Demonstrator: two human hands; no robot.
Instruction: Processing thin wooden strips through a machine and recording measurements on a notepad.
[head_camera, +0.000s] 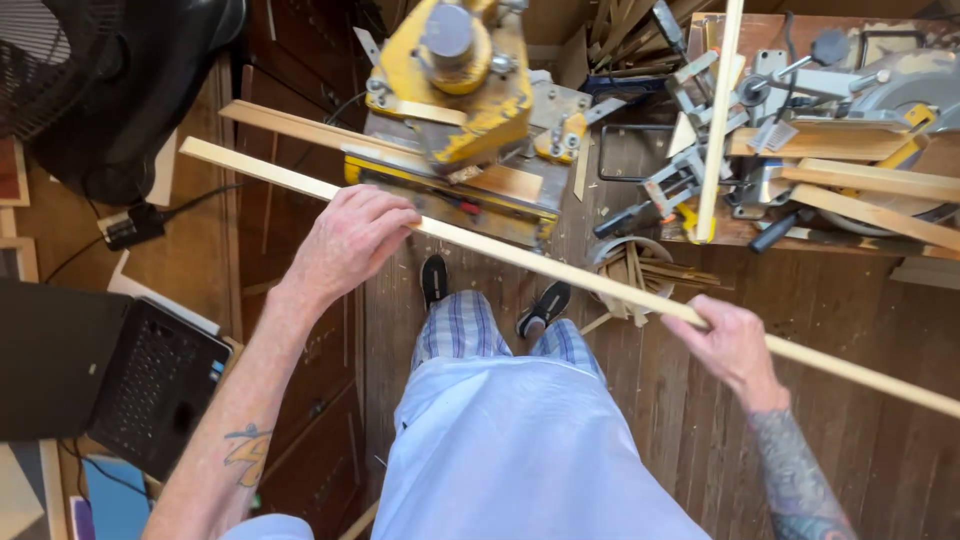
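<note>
Both hands grip a long wood strip (560, 268): left hand (350, 240) near its ten o'clock end, right hand (730, 345) toward four o'clock. It looks light, thin and likely whippy, so this wide two-point hold suits it. A yellow saw (460, 90) sits at twelve o'clock.

A long, thin strip of pale wood (560, 270), square-edged and unfinished, is held in the air rather than resting on anything. It runs on a slant from the upper left down to the lower right, passing just in front of the yellow saw's base. Its near stretch crosses above the wooden floor.
</note>
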